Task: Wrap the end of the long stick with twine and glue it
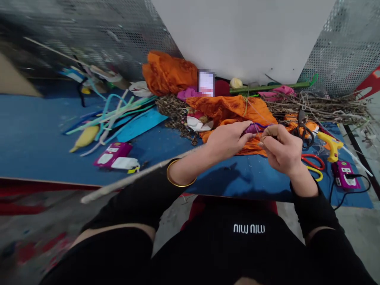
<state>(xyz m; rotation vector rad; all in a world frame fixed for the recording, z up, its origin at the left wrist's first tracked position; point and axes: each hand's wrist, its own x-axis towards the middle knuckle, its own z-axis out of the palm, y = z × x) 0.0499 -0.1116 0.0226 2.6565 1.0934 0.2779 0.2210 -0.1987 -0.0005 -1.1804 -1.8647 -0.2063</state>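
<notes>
My left hand [227, 138] is closed on a small purple bundle [252, 128], which looks like fabric or yarn; its exact kind is unclear. Close beside it, my right hand [280, 148] is in a pinch, and a thin thread seems to run to its fingertips. What lies between those fingertips is too small to make out. Under both hands spreads a crumpled orange cloth [237, 109]. A long pale stick [127, 182] passes beneath my left forearm toward the hands; where its far end stops is hidden.
A yellow glue gun [331, 146], black-handled scissors [304, 128], red-and-yellow scissors handles [314, 162] and a purple power box [346, 174] lie at right. Dry twigs [329, 109] stretch behind. At left are pale tubes [114, 113], a yellow gourd-like thing [85, 137] and another purple box [114, 153].
</notes>
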